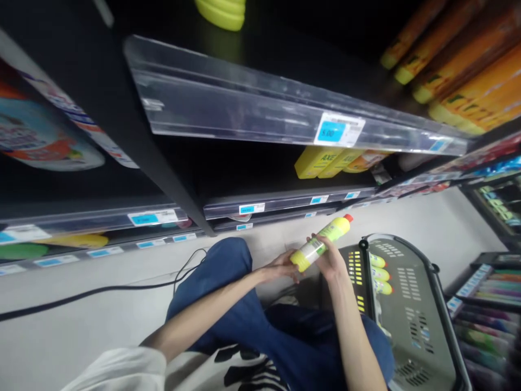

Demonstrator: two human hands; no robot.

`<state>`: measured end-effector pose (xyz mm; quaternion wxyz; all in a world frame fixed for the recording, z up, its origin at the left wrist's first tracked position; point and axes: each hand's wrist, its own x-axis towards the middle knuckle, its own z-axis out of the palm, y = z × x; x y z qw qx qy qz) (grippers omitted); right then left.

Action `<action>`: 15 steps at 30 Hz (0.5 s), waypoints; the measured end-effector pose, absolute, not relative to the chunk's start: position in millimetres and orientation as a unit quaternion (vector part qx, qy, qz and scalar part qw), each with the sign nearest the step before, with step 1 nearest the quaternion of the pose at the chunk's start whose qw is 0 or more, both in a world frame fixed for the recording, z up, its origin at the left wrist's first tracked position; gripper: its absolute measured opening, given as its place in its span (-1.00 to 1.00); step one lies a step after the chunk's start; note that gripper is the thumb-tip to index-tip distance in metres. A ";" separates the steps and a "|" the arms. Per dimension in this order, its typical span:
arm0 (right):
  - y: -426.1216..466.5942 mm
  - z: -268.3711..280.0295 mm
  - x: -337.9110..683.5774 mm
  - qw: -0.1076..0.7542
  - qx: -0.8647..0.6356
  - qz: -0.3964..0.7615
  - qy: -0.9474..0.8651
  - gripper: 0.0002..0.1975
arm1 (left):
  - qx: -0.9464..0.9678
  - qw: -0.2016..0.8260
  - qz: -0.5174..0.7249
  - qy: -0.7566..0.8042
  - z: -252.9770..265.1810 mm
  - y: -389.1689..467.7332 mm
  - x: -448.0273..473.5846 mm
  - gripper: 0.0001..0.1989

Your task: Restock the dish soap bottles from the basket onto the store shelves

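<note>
Yellow bottle (321,243) with red cap, held tilted above blue-trousered knees, just left of grey shopping basket (411,304). Right hand (331,260) wrapped round its middle, fingers closed on it; left hand (280,267) cupping its base, fingers curled against it. More yellow bottles (380,274) lying in basket. Black shelf (260,108) with blue price tags above.

Black shelves (171,163) carry blue price tags (340,130) and yellow boxes (321,161). A grey basket (411,304) stands on the pale floor (81,336), beside a black cable (101,292).
</note>
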<state>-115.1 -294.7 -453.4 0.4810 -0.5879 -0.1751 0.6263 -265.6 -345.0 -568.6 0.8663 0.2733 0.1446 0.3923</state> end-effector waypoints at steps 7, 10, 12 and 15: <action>-293.7 -463.4 -126.3 0.452 -0.585 0.643 -0.199 -0.63 | 0.265 0.843 0.398 0.246 -575.3 -347.9 -262.8 -0.36; -294.0 -465.1 -127.4 0.447 -0.588 0.647 -0.187 -0.59 | 0.269 0.838 0.396 0.263 -577.3 -347.9 -260.0 -0.33; -294.2 -464.3 -127.0 0.448 -0.586 0.650 -0.180 -0.58 | 0.271 0.835 0.398 0.265 -577.5 -347.6 -259.9 -0.31; -294.2 -462.7 -126.2 0.450 -0.580 0.653 -0.187 -0.58 | 0.285 0.827 0.404 0.266 -577.8 -346.1 -262.3 -0.31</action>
